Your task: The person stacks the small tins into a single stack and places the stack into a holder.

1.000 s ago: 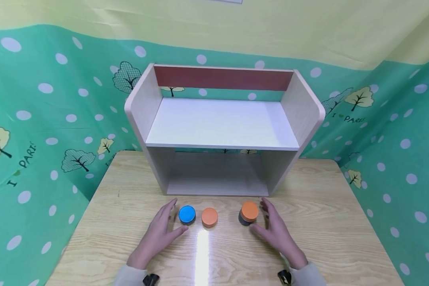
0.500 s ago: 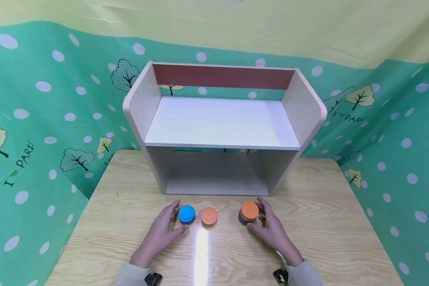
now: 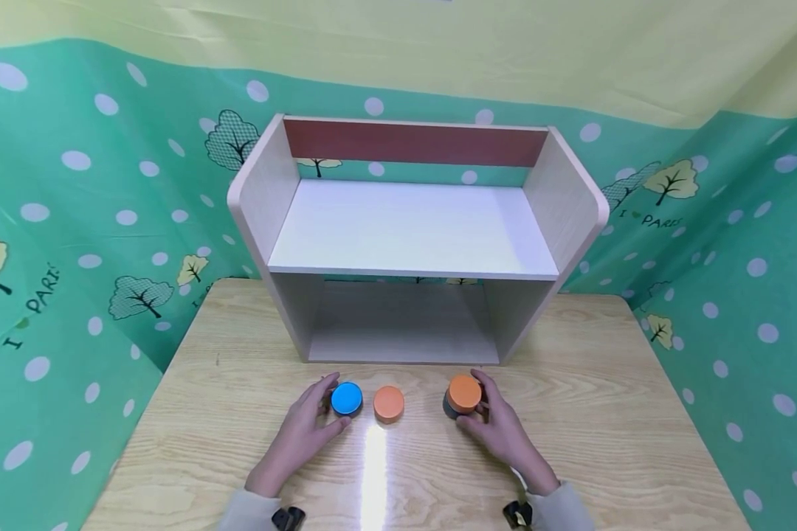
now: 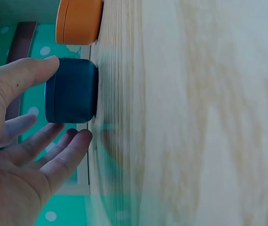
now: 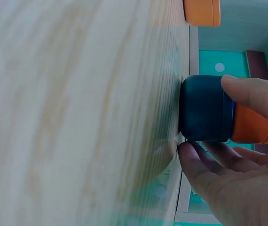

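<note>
My left hand [image 3: 303,428] curves around a small round blue-lidded tin [image 3: 347,398] in the head view. In the left wrist view its thumb meets the lid edge of the dark blue tin [image 4: 73,92], while the fingers lie loosely below with a gap at some tips. To the right, an orange tin [image 3: 463,392] is stacked on a dark blue tin [image 3: 449,408]. My right hand [image 3: 499,424] holds the lower dark blue tin [image 5: 204,108] between thumb and fingertips. Between the hands stands a salmon-orange tin [image 3: 388,403], touched by neither hand.
Behind the tins stands a white two-level shelf unit [image 3: 412,271] with a dark red back rail [image 3: 417,142]. It sits on a light wood table [image 3: 604,413]. A green patterned curtain [image 3: 66,184] hangs behind and on both sides.
Both hands have drawn inward. The right hand has moved left from beside the stack until its fingers and thumb reach the lower tin. The left fingers have come nearer the blue-lidded tin.
</note>
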`<action>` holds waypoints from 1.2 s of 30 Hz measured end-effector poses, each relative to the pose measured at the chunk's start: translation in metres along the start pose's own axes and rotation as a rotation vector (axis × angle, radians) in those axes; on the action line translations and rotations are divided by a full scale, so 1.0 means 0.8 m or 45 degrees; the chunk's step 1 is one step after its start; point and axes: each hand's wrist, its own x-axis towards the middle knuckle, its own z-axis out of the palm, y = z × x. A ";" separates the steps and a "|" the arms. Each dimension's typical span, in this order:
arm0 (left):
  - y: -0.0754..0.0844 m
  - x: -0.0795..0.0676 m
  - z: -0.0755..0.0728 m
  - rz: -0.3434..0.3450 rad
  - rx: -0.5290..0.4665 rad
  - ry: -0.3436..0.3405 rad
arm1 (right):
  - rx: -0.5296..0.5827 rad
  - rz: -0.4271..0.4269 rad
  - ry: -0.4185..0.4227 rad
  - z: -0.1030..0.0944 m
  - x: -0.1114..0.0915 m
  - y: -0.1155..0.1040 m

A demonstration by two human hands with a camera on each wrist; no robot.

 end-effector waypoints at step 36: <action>0.004 0.004 0.006 -0.054 -0.153 0.013 | 0.027 0.013 -0.015 0.001 0.002 0.004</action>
